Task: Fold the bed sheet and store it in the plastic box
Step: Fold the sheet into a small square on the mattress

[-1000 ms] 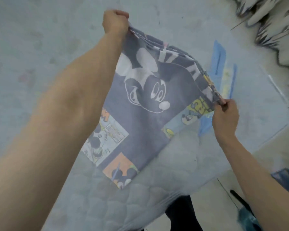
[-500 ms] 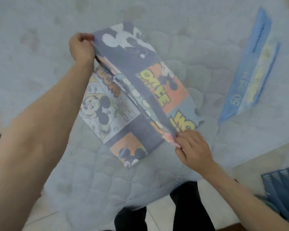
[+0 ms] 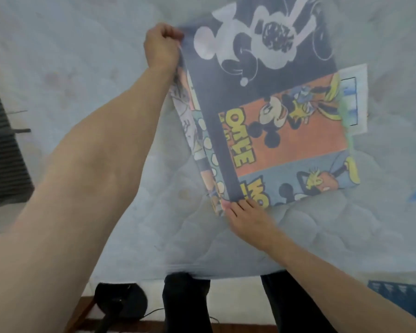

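Observation:
The bed sheet [image 3: 281, 121] is a folded cartoon-print cloth in dark blue, orange and light blue, lying on the pale quilted mattress [image 3: 322, 231]. My left hand [image 3: 162, 48] grips its far left corner with curled fingers. My right hand [image 3: 246, 217] pinches the near left corner. The folded edge runs between my two hands. No plastic box is clearly in view.
The mattress edge runs along the bottom, with my dark trouser legs [image 3: 186, 306] just below it. A black object with a cable [image 3: 120, 301] sits on the floor at bottom left. A dark ribbed object [image 3: 3, 150] stands at the left edge, blue items [image 3: 404, 301] at bottom right.
The sheet has gone from hanging in the air between my hands to lying folded over on the mattress. Both hands came down while keeping their hold on the corners.

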Available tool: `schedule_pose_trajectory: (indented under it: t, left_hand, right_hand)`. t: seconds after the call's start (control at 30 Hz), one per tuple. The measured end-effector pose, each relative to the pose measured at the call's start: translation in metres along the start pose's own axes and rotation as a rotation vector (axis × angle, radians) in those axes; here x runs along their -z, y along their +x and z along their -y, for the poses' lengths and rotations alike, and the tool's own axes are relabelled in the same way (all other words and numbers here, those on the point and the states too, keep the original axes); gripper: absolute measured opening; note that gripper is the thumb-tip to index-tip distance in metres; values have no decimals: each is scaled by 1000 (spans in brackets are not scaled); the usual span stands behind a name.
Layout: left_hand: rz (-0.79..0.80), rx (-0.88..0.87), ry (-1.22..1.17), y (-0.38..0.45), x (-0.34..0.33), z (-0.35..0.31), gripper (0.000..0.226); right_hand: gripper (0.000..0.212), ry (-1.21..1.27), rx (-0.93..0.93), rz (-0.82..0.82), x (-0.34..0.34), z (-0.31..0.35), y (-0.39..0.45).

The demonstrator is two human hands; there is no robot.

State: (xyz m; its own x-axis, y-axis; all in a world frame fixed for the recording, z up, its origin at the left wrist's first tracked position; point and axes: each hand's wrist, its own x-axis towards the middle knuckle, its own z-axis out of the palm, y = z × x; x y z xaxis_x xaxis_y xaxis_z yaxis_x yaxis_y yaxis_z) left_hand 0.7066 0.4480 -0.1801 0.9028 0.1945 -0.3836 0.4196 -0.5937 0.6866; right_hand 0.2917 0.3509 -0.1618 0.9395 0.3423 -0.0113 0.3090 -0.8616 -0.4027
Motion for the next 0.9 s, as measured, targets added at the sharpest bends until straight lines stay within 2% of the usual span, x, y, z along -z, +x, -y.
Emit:
schedule_pose_trajectory:
  t: [0.1, 0.17, 0.33, 0.5, 0.57, 0.63, 0.67, 0.7, 0.73, 0.77, 0.83, 0.87, 0.9]
  left_hand:
    - [-127, -102, -67, -11, 15, 9, 26]
    - [-127, -125, -64, -15, 22, 20, 26]
    - [-27, -34, -20, -4, 25, 51, 32]
    - [-43, -113, 8, -4, 28, 56, 31]
    - [-94, -136, 97, -10, 26, 55, 33]
    - [-261, -171, 341, -35, 17, 51, 42]
    - [-291, -235, 427, -58, 9, 50, 46]
    - [-244, -353, 458, -89, -2, 51, 48]
    - [-135, -500, 459, -127, -15, 56, 47]
    - [5, -631, 452, -170, -29, 65, 45]
    - [265, -776, 520, -258, -53, 92, 46]
    - [367, -819, 594, -294, -65, 107, 52]
    - [448, -858, 681, -322, -74, 124, 62]
  right_hand:
    - [10, 102, 90, -73, -5, 18, -1]
    - [14, 118, 110, -54, -5, 28, -3]
    - [29, -99, 20, 193, -24, 25, 4]
    - [39, -165, 24, 317, -35, 36, 14]
    - [32, -116, -28, 343, -31, 39, 15]
    - [22, 19, -93, 307, -24, 33, 10]
    - [15, 105, -148, 262, -18, 28, 5]
    - [13, 191, -255, 186, -10, 20, -2]
    - [16, 287, -435, 95, -2, 11, -12]
    - [17, 392, -694, -4, 8, -2, -24]
    - [17, 535, -1239, -227, 28, -36, -55]
    - [17, 543, -1381, -299, 35, -54, -74]
    - [19, 496, -1407, -307, 38, -68, -90]
